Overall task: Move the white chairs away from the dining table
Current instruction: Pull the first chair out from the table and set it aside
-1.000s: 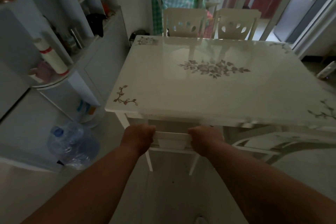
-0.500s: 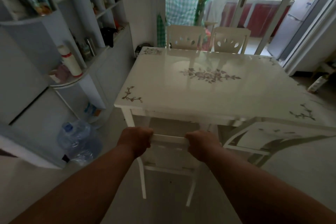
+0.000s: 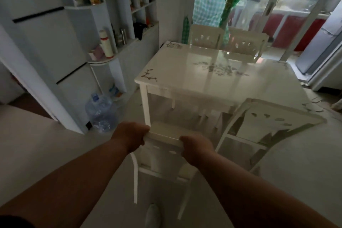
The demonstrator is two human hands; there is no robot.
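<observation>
Both hands grip the top rail of a white chair (image 3: pixel 162 155): the left hand (image 3: pixel 129 138) at its left end, the right hand (image 3: pixel 197 149) at its right end. The chair stands clear of the worktop (image 3: pixel 218 77). A second white chair (image 3: pixel 259 127) stands tilted beside it, and two more chairs (image 3: pixel 227 41) are at the far side.

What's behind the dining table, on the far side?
Two white chairs stand behind the dining table, backrests above its far edge. Their seats and legs are hidden by the tabletop.

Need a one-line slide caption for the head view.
Both hands, left and right, grip the top rail of a white chair at the near edge of the dining table.
</observation>
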